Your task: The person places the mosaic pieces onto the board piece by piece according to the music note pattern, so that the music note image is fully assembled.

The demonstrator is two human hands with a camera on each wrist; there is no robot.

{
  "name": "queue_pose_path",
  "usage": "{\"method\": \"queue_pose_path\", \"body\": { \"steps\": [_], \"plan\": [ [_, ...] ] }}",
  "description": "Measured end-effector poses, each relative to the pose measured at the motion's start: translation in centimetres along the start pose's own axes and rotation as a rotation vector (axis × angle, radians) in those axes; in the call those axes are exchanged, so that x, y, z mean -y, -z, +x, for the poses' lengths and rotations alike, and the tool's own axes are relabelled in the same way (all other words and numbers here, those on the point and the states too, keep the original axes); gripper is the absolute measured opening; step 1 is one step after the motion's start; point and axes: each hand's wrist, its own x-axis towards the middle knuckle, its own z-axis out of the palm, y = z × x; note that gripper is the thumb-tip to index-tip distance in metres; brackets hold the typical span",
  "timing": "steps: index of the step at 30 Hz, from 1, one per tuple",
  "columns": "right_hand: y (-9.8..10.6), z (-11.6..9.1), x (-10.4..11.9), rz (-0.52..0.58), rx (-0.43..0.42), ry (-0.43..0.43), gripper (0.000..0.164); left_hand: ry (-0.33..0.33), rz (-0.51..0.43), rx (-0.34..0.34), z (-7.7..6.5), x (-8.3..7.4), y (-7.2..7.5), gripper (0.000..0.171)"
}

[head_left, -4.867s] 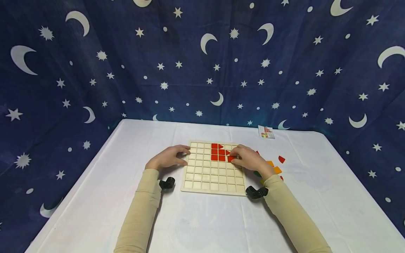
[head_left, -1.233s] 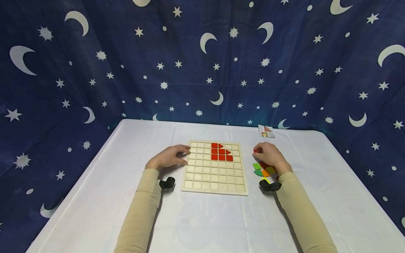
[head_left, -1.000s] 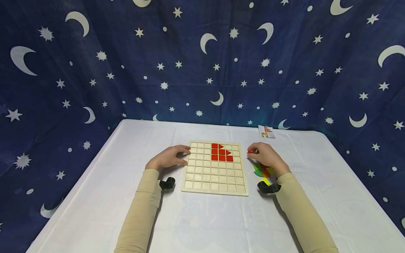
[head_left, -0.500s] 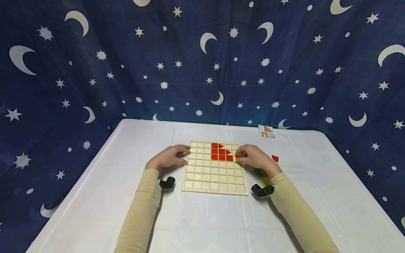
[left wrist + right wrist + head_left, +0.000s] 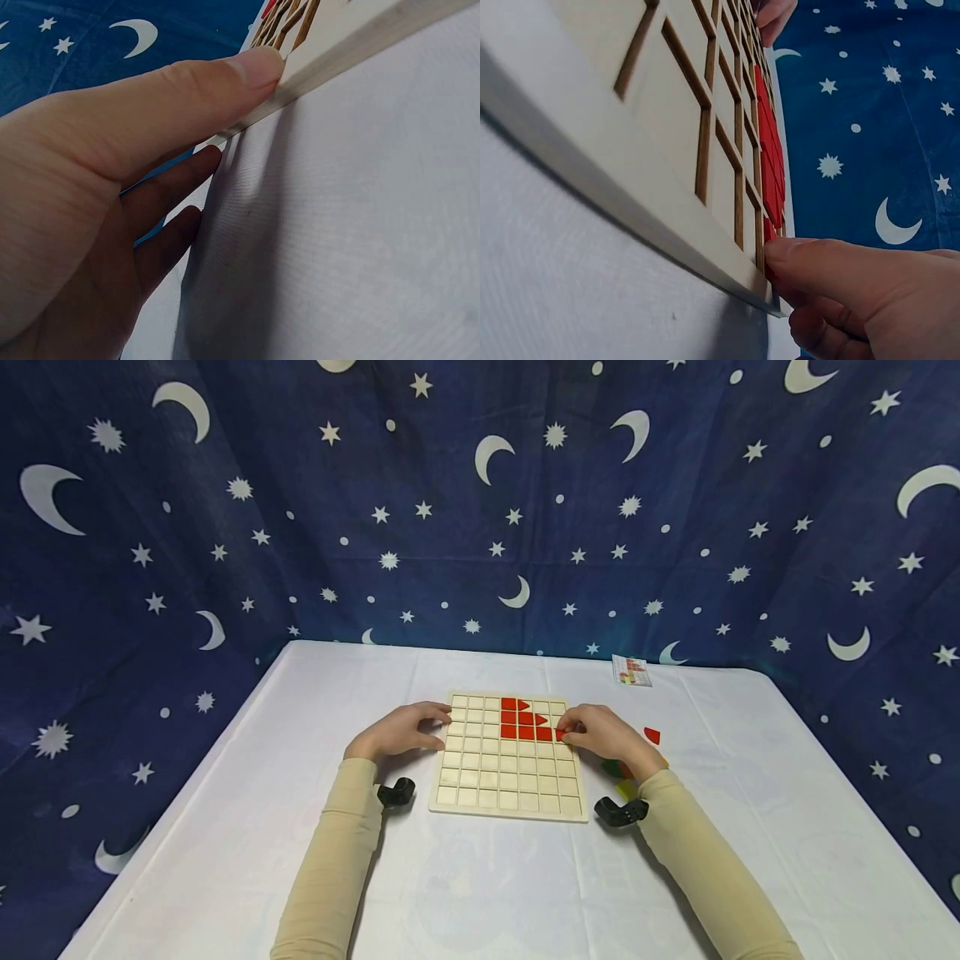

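Note:
A pale wooden grid board (image 5: 510,814) lies on the table, with several red tiles (image 5: 526,719) set in its upper rows like steps. At the right-hand column, just past the lowest red row, my right hand (image 5: 606,733) pinches a small red tile (image 5: 559,735); the fingertips partly cover its shape. In the right wrist view the thumb lies against that red tile (image 5: 769,229), down at the grid cell. My left hand (image 5: 401,730) rests at the board's left edge, fingers relaxed and spread. Its thumb (image 5: 259,69) touches the board's rim in the left wrist view.
Right of the board lie loose tiles, partly hidden under my right wrist: a red one (image 5: 652,736), a green one (image 5: 612,767) and a yellow one (image 5: 627,789). A printed card (image 5: 632,671) with a coloured grid picture lies at the back right.
My right hand set a red square in the third row, went to the loose tiles, and brought another red tile left onto the board's last column. My left hand has stayed put.

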Motion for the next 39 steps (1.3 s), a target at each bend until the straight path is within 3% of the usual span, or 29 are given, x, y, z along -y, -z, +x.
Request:
{"method": "queue_pose_path", "body": {
  "steps": [19,29,39],
  "plan": [
    [0.0,-0.4,-0.1,0.018,-0.03,-0.007,0.016,0.004,-0.002,0.007,0.0,-0.3,0.0,0.048],
    [2.9,-2.8,-1.7,0.013,-0.112,-0.079,0.028,0.008,0.006,0.003,0.1,-0.2,0.0,0.047],
    [5.7,-6.0,-3.8,0.024,-0.076,-0.182,0.031,0.019,0.009,0.007,0.0,-0.4,0.0,0.047]
  ]
}}
